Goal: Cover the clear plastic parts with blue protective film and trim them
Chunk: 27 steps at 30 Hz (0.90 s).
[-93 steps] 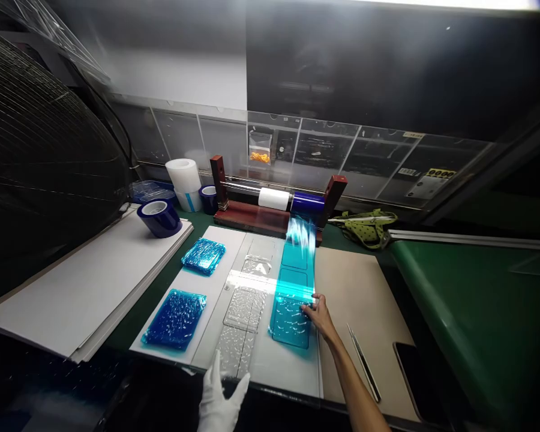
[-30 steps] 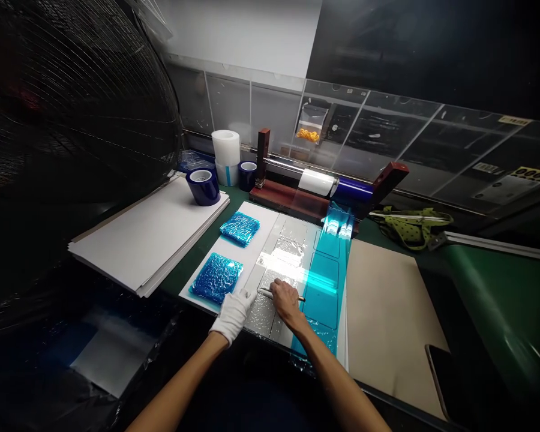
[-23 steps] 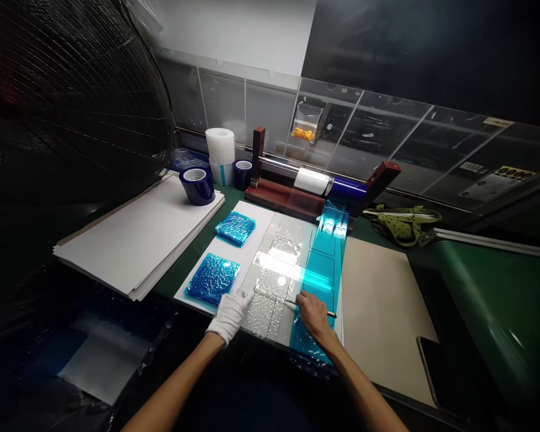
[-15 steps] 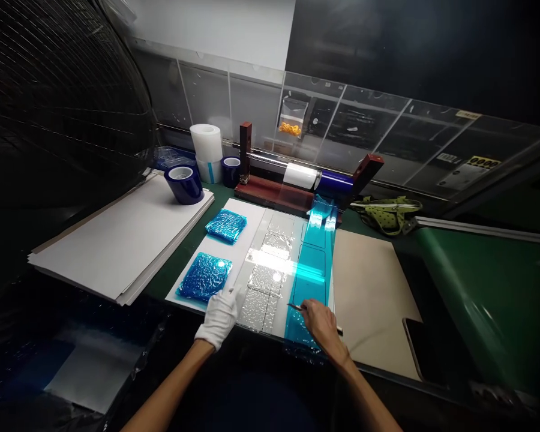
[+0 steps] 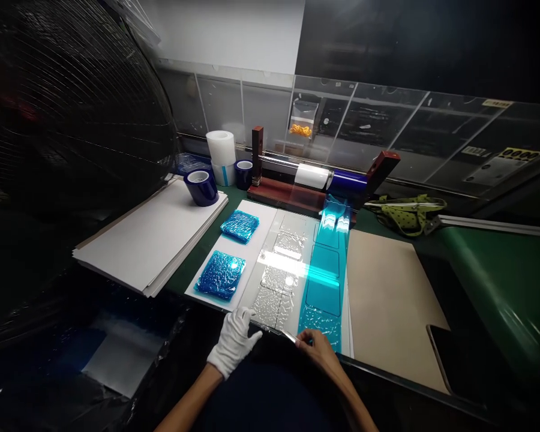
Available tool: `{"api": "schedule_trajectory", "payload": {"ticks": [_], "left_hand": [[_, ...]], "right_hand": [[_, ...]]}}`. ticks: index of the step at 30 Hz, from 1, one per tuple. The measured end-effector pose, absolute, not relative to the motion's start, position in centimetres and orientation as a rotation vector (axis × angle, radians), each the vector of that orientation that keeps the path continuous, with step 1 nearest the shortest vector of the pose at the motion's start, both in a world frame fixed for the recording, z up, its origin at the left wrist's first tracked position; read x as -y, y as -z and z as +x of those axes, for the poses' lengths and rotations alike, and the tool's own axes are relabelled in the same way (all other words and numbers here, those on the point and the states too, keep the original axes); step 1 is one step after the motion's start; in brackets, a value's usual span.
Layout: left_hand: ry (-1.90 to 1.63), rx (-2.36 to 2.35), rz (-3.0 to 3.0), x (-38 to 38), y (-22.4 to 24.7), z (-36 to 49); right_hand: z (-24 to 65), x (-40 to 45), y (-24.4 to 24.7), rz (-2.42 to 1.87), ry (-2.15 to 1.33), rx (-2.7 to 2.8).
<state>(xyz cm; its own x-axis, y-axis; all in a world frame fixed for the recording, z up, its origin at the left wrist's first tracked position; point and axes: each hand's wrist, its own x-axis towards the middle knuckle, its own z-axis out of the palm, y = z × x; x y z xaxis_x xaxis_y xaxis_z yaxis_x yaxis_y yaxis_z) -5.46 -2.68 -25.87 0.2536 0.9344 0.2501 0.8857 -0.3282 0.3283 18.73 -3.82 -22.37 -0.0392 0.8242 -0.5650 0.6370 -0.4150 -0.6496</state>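
My left hand (image 5: 236, 341), in a white glove, rests its fingertips at the front edge of a white board, thumb spread apart, with nothing visible in it. My right hand (image 5: 317, 349) is bare and pinches a thin pointed metal tool (image 5: 290, 336) whose exact kind I cannot make out. Its tip points left, by the front edge of the clear sheet (image 5: 252, 288) with dark outlines and wrinkled film patches. Beside it lies a strip of blue film (image 5: 326, 264), running back to a roll (image 5: 348, 181). Two stacks of blue-filmed pieces (image 5: 219, 276) sit on the left.
A wooden roll stand (image 5: 288, 195) stands behind the sheet. On the left, a blue tape roll (image 5: 201, 188) sits on a stack of white boards (image 5: 148, 234). A brown board (image 5: 391, 300), phone (image 5: 450, 360) and green sheet (image 5: 499, 282) lie on the right. A large fan (image 5: 85, 90) looms left.
My right hand has moved with the tool from over the blue film to the front edge. My left hand has drawn back toward the edge, its thumb spreading. The view has shifted left.
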Motion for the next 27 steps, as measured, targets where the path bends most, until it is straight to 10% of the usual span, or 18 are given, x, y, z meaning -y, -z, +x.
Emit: {"api": "schedule_trajectory", "payload": {"ticks": [27], "left_hand": [[-0.489,-1.533,2.499,-3.3,21.9,-7.2]], "right_hand": [[21.3,3.9,22.5,-1.728,-1.827,1.013]]}}
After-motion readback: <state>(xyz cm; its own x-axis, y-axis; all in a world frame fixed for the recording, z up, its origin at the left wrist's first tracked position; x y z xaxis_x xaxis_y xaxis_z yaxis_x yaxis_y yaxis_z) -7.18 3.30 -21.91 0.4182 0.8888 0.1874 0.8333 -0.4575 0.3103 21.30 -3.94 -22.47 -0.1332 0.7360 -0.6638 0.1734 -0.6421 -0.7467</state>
